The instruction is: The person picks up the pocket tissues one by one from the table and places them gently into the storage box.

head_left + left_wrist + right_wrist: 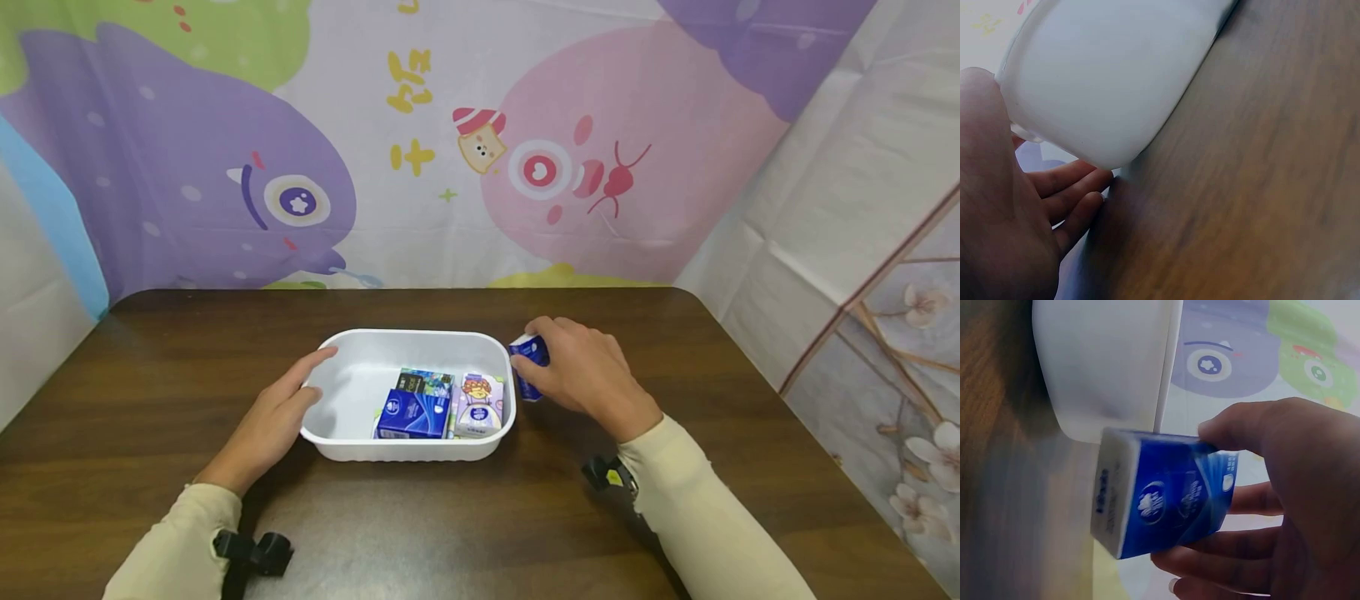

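Note:
A white plastic basin (408, 451) stands on the table. My left hand (268, 421) holds its left end, thumb at the rim and fingers around the outer wall (1104, 75). Just past the basin's right end, my right hand (581, 367) grips a blue-and-white tissue pack (1172, 487) between thumb and fingers. In the head view this pack is partly covered by the hand. Inside the basin, toward its right, lie another blue tissue pack (412, 414), a pack with a dark label (426, 381) partly under it, and a pale cartoon-printed pack (478, 406).
The brown wooden table (420, 533) extends on all sides of the basin. Behind it hangs a cloth (442, 242) with cartoon figures, and a pale flower-patterned cloth (885, 333) hangs at the right. Black wrist cameras (255, 552) sit on both forearms.

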`<control>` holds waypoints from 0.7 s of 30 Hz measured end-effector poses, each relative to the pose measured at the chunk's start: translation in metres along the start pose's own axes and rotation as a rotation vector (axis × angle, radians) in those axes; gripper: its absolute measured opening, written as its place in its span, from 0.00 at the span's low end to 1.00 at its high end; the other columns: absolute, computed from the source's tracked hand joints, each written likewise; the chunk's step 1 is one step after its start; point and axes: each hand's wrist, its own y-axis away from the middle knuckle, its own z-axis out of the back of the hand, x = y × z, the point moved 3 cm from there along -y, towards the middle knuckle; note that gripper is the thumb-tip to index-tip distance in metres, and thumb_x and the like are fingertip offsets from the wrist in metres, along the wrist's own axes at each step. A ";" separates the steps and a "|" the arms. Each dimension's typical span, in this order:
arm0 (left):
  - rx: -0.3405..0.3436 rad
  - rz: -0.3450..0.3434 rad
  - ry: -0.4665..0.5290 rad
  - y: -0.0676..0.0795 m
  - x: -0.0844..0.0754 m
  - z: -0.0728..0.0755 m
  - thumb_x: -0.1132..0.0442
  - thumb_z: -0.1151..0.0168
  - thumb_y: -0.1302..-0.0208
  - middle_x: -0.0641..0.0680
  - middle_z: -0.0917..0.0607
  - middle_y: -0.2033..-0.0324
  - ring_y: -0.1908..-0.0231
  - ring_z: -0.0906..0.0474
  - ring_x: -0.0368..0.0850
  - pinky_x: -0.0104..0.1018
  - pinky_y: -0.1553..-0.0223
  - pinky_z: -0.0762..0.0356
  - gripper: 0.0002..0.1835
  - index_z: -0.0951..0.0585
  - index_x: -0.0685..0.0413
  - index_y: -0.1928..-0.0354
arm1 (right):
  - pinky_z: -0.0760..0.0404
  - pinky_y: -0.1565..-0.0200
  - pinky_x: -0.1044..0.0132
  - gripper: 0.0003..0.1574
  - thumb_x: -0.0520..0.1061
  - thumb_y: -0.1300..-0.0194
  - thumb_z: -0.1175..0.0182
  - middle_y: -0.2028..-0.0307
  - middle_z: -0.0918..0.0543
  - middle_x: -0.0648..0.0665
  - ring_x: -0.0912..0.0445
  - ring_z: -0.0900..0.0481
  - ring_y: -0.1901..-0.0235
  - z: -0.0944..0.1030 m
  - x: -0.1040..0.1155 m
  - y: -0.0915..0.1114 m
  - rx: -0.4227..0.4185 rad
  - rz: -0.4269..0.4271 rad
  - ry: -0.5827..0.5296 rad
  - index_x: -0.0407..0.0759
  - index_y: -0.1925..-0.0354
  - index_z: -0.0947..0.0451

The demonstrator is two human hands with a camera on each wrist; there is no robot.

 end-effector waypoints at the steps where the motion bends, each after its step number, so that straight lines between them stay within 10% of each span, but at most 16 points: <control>1: 0.000 -0.001 0.001 0.000 0.000 0.000 0.62 0.59 0.24 0.60 0.44 0.24 0.27 0.47 0.65 0.72 0.35 0.47 0.29 0.40 0.41 0.23 | 0.16 0.56 0.49 0.33 0.66 0.35 0.38 0.53 0.16 0.45 0.50 0.18 0.58 0.000 0.000 0.000 -0.006 0.002 -0.006 0.47 0.41 0.23; 21: -0.007 -0.015 -0.007 0.001 -0.001 0.001 0.62 0.59 0.24 0.60 0.43 0.24 0.27 0.47 0.65 0.71 0.34 0.47 0.29 0.40 0.42 0.23 | 0.15 0.61 0.52 0.30 0.69 0.35 0.41 0.57 0.14 0.47 0.50 0.15 0.60 0.001 0.004 0.000 -0.144 0.012 -0.072 0.49 0.50 0.20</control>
